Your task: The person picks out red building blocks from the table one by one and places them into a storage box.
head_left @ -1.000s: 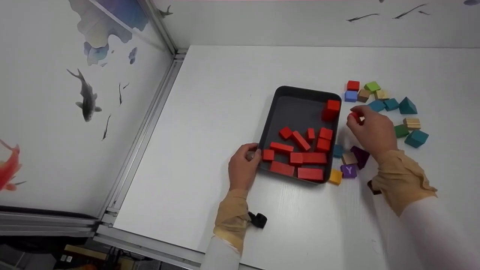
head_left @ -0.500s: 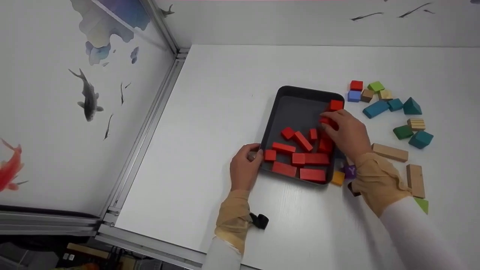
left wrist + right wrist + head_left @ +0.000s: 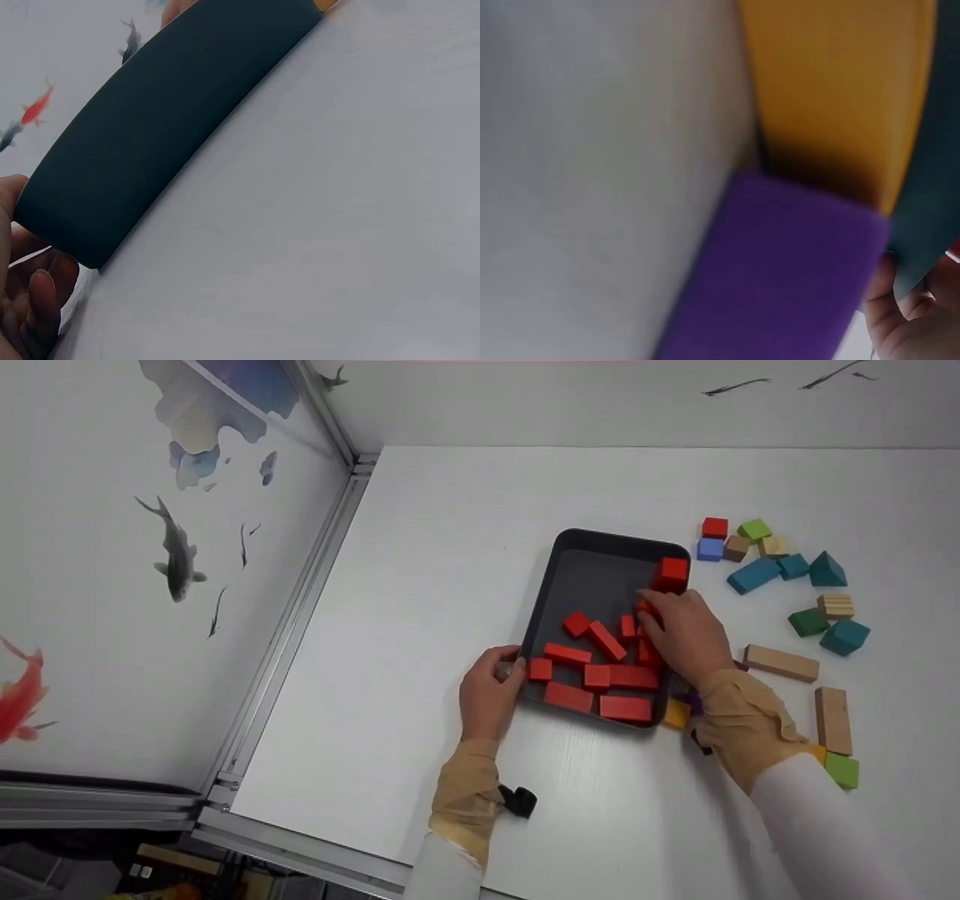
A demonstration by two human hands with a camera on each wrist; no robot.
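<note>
**Both hands at the dark tray of red blocks**

The white bench [image 3: 465, 547] carries everything, set into a corner between walls painted with fish. Near its middle, toward the right, lies the dark tray [image 3: 581, 574], a rounded rectangle whose long axis runs from the near edge of the bench toward the far edge, tilted slightly to the right. Its far half is mostly bare; its near half is crowded with red blocks [image 3: 600, 675] — long bars and small cubes lying at mixed angles, with one tall red block [image 3: 670, 574] standing in the tray's far right corner.

Right of the tray a loose scatter covers the bench: teal blocks [image 3: 754, 574], green ones, a red cube [image 3: 714, 526], a blue cube, and two plain wooden bars [image 3: 780, 663] nearer the right edge. A yellow block [image 3: 677, 714] and a purple block [image 3: 780, 285] sit tight against the tray's near right corner, just under the right wrist.

The left hand [image 3: 491, 694] grips the tray's near left corner, fingers curled round the rim. The right hand [image 3: 686, 634] reaches over the tray's right wall, fingers bent down onto a small red block [image 3: 646, 610] among the others — whether it is truly pinched or only touched cannot be told.
</note>
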